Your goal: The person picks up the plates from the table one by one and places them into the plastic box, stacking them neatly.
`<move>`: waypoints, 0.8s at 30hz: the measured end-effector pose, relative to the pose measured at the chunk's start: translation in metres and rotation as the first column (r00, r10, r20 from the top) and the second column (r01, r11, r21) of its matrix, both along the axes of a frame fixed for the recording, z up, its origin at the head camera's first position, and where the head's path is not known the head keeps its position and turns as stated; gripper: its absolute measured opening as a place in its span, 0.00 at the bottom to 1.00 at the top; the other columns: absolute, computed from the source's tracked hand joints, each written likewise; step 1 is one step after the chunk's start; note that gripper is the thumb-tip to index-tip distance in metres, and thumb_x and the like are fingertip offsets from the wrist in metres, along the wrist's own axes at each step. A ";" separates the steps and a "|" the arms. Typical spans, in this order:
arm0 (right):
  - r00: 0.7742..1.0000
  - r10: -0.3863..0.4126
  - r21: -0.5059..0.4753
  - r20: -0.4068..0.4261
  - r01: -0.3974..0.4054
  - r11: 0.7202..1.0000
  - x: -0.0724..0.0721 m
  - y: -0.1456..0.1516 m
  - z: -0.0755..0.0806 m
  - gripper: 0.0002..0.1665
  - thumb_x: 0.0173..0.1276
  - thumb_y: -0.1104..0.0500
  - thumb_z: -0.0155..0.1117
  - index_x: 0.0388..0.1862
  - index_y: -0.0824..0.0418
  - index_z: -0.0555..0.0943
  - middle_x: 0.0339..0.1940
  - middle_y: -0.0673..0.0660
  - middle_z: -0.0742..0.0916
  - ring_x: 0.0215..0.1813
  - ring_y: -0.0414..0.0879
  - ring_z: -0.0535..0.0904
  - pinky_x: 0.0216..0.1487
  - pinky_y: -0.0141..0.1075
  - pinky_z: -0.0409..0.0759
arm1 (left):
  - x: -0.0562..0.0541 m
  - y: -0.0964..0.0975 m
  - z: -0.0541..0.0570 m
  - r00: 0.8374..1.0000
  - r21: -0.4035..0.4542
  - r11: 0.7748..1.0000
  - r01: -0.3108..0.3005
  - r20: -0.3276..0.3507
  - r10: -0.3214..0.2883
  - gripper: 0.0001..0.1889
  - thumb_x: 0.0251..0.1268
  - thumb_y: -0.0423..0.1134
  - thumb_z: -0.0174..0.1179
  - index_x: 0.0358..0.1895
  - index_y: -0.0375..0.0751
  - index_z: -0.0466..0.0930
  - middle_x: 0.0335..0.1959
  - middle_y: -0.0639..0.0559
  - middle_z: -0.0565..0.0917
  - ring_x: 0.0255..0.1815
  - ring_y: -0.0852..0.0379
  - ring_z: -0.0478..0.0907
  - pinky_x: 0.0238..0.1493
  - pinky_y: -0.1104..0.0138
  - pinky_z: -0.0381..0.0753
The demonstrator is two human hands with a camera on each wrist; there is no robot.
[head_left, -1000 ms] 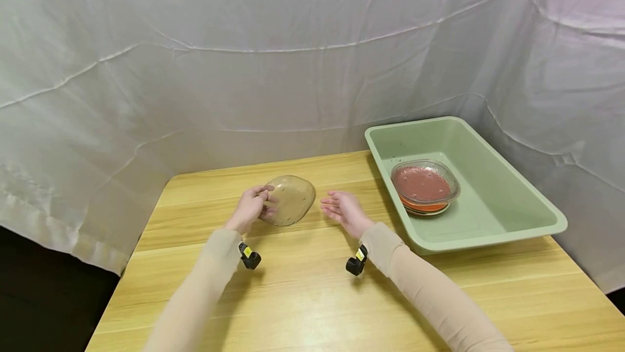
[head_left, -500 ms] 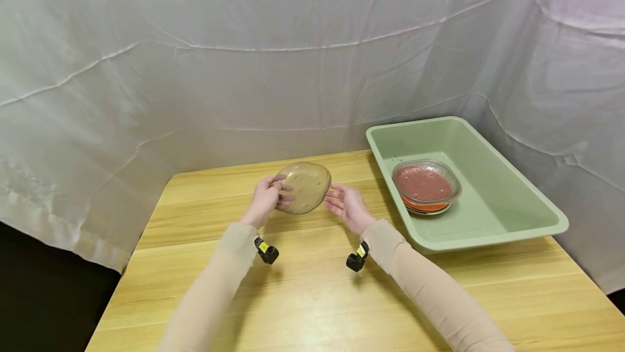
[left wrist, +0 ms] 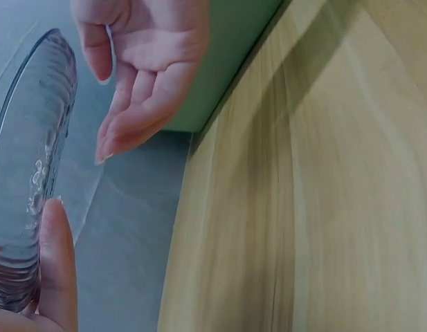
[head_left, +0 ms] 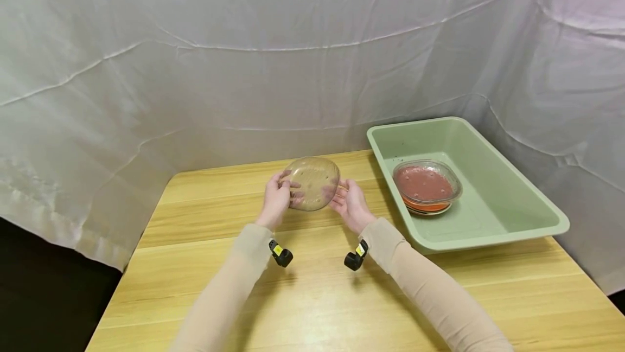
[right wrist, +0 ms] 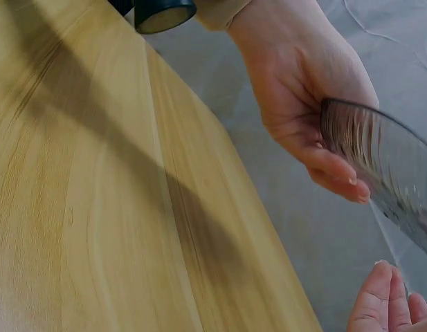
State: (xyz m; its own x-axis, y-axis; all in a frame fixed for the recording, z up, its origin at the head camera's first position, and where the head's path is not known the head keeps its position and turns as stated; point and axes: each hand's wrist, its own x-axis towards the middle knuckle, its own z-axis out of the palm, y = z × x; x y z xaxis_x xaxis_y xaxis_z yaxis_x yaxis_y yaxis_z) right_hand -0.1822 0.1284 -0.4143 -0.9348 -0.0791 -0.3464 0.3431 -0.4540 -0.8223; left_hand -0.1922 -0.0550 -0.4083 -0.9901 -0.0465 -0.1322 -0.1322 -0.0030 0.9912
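A clear glass dish [head_left: 314,183] with a ribbed side and small bumps on its base is held tilted above the table in the head view. My left hand [head_left: 276,200] grips its left edge, thumb on one face and fingers on the other, as the right wrist view also shows around the dish [right wrist: 396,162]. Behind the dish's right edge, my right hand [head_left: 354,206] has its palm turned toward it, and its fingertips show through the glass. In the left wrist view, a gap separates the right hand [left wrist: 147,76] from the dish [left wrist: 33,138].
On the right of the wooden table [head_left: 312,298] stands a green plastic bin [head_left: 508,178]. Inside, near its left wall, is a stack of dishes [head_left: 425,185], a clear one on top and reddish-orange below. A grey curtain [head_left: 244,91] hangs behind the table.
My left hand has lifted the glass dish and carried it rightward and farther back, toward the right hand. The right hand has shifted only slightly.
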 end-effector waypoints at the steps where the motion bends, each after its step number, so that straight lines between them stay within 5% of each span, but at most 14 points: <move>1: 1.000 -0.006 -0.010 0.003 0.006 1.000 0.000 -0.001 0.001 0.29 0.83 0.52 0.28 0.73 0.63 0.62 0.58 0.61 0.80 0.51 0.45 0.81 0.55 0.34 0.83 | 0.000 0.001 0.000 1.000 0.005 1.000 -0.008 -0.002 0.008 0.20 0.83 0.33 0.37 0.71 0.43 0.66 0.50 0.39 0.80 0.32 0.58 0.84 0.28 0.71 0.86; 9: 0.999 -0.029 -0.019 0.018 0.029 0.999 -0.001 -0.002 0.004 0.30 0.83 0.47 0.25 0.67 0.62 0.68 0.61 0.62 0.78 0.55 0.48 0.79 0.63 0.40 0.80 | 0.003 0.011 -0.006 0.997 -0.037 0.997 -0.062 -0.050 0.060 0.21 0.82 0.32 0.36 0.72 0.44 0.66 0.52 0.37 0.81 0.31 0.60 0.82 0.24 0.73 0.83; 15: 0.999 -0.048 -0.019 0.025 0.048 0.999 -0.001 -0.003 0.005 0.28 0.83 0.46 0.25 0.58 0.59 0.72 0.52 0.58 0.81 0.47 0.44 0.81 0.54 0.36 0.81 | 0.004 0.017 -0.012 0.994 -0.084 0.992 -0.098 -0.063 0.092 0.23 0.81 0.32 0.39 0.73 0.47 0.64 0.52 0.39 0.81 0.29 0.60 0.78 0.23 0.74 0.81; 24: 0.999 -0.036 0.015 -0.019 0.036 0.999 -0.002 -0.005 0.002 0.27 0.82 0.48 0.32 0.67 0.60 0.70 0.63 0.60 0.81 0.57 0.47 0.80 0.67 0.45 0.78 | 0.010 0.024 -0.015 0.993 -0.143 0.986 -0.084 -0.090 0.071 0.25 0.80 0.31 0.38 0.76 0.46 0.59 0.52 0.40 0.80 0.29 0.58 0.77 0.27 0.70 0.86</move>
State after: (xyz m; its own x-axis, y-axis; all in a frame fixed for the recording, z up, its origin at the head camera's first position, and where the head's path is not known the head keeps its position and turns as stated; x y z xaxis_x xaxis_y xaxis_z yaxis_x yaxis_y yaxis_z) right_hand -0.1842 0.1235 -0.4121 -0.9434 -0.0401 -0.3294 0.3110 -0.4530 -0.8355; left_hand -0.1819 -0.0308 -0.4232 -0.9901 -0.1360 -0.0344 -0.0531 0.1363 0.9892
